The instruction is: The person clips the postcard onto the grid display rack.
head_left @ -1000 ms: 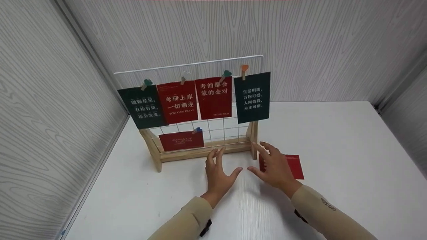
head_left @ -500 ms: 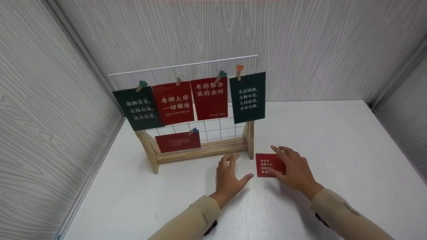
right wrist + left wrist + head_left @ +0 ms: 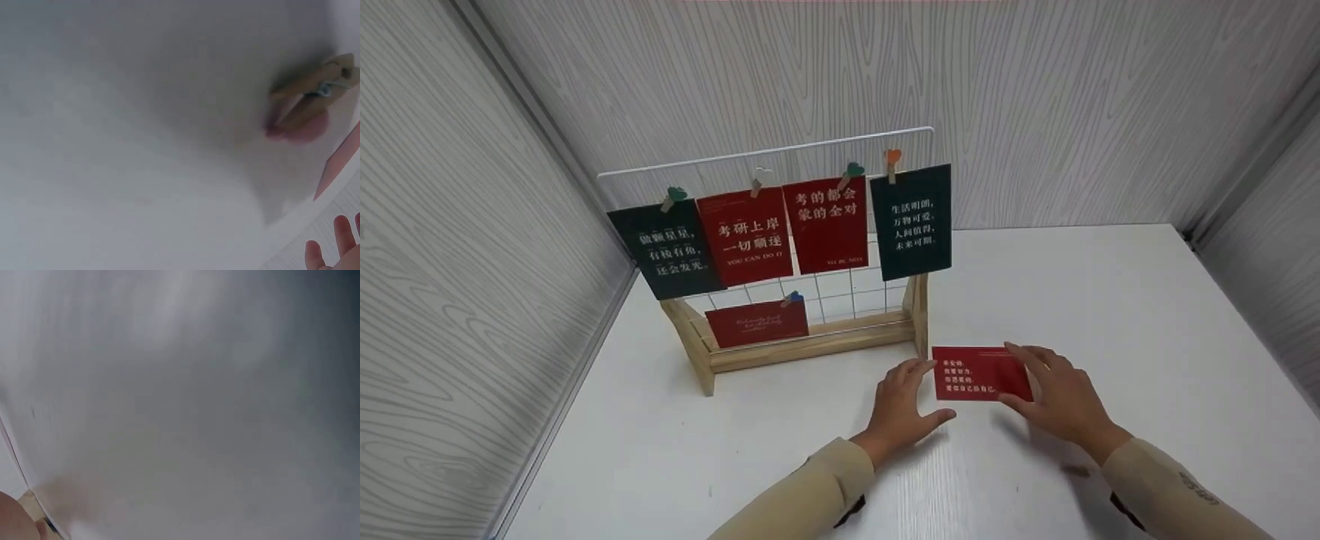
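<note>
A small red card (image 3: 971,367) with white print lies on the white table in the head view, right of the rack's foot. My right hand (image 3: 1065,397) is at its right end, index finger by the top edge and thumb by the lower edge, fingers relaxed. My left hand (image 3: 896,409) is at the card's left edge, fingertips close to it, thumb spread out below. In the right wrist view, a wooden clothespin (image 3: 315,95) with a pink decoration lies on the table; in the head view it is a small brown shape (image 3: 1075,470) beside my right wrist.
A wire grid rack (image 3: 765,154) on a wooden base (image 3: 810,349) stands behind the hands. Several green and red cards hang from it by heart clothespins, with a smaller red card (image 3: 757,322) clipped low down. Grey wood-grain panels (image 3: 1072,112) enclose the table.
Both hands have moved right and toward me. The right hand has drawn back along the red card to its right end, uncovering its print; the left hand has come to its left edge.
</note>
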Available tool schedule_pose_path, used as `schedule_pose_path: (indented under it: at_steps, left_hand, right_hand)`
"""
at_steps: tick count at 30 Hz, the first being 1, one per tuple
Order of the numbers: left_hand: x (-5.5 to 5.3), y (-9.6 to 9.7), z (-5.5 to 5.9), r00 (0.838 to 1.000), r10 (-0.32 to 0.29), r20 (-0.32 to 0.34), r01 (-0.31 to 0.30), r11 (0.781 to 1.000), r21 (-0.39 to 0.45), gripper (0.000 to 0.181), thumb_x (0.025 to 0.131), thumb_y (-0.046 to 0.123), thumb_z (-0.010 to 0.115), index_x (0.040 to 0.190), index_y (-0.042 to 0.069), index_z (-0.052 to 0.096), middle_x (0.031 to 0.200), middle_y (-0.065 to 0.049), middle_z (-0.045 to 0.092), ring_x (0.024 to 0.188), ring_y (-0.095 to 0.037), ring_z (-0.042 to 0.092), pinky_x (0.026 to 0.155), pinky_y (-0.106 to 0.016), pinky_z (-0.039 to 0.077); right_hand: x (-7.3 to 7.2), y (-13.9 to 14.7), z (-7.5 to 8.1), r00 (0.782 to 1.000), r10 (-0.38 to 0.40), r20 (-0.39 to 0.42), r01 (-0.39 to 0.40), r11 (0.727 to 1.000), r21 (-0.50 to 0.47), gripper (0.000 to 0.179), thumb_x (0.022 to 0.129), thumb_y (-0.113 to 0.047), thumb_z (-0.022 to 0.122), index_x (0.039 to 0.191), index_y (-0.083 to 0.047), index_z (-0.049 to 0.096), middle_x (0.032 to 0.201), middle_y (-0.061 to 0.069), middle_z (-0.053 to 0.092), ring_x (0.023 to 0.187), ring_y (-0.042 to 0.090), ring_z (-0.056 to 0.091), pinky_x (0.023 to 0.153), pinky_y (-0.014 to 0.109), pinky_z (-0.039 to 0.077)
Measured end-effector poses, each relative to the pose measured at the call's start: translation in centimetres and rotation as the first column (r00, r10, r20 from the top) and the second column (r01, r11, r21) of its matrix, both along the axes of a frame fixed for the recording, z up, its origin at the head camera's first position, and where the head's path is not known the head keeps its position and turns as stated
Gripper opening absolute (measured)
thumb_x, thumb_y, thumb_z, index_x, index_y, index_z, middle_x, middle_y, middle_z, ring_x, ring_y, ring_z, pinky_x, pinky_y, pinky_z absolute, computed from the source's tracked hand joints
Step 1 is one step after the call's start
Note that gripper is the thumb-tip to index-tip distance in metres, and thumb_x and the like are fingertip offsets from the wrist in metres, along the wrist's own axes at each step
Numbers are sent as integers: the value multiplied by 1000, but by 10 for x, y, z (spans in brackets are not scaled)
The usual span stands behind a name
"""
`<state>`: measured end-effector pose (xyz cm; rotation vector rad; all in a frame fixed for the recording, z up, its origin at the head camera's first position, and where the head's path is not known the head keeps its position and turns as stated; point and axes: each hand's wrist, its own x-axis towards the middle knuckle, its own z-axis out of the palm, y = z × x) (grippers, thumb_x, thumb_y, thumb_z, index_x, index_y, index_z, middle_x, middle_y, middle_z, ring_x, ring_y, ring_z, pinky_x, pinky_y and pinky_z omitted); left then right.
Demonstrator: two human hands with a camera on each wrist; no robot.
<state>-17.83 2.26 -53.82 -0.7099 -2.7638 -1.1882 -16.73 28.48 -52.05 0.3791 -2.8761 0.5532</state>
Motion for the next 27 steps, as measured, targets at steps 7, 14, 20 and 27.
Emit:
schedule_pose_path:
  at_steps: [7,14,20,27]
  left_hand:
    - [-1,7,-1,990,-118,73,121,992,-36,73,84,40,71,143,12,39,144,-5,41,134,-21,32,109,-42,27]
    - [-5,16,0,981,-135,141,144,988,-58,72,85,40,70,144,13,38,144,0,41,134,-16,32,110,-39,26]
    - [-12,23,1,983,-122,135,130,990,-53,68,86,36,70,143,13,40,143,0,43,132,-15,36,110,-38,26]
    - [-22,26,0,986,-83,145,88,996,-26,66,86,33,70,141,12,42,136,0,49,123,-14,44,104,-35,35]
  right_hand:
    - [17,25,-5,1000,-2,20,2,1000,5,76,81,-53,69,143,-21,41,129,15,52,112,35,50,82,63,42]
    - [36,40,-11,998,23,51,-23,1000,3,74,81,-54,68,142,-19,43,128,12,53,113,35,50,82,63,43]
    - [47,50,-12,998,28,62,-25,998,-55,71,81,-53,69,141,-23,45,127,7,54,114,32,50,83,60,43]
    - [63,58,-10,995,28,94,-24,999,-43,71,80,-53,70,139,-22,47,123,3,56,107,24,53,81,54,47]
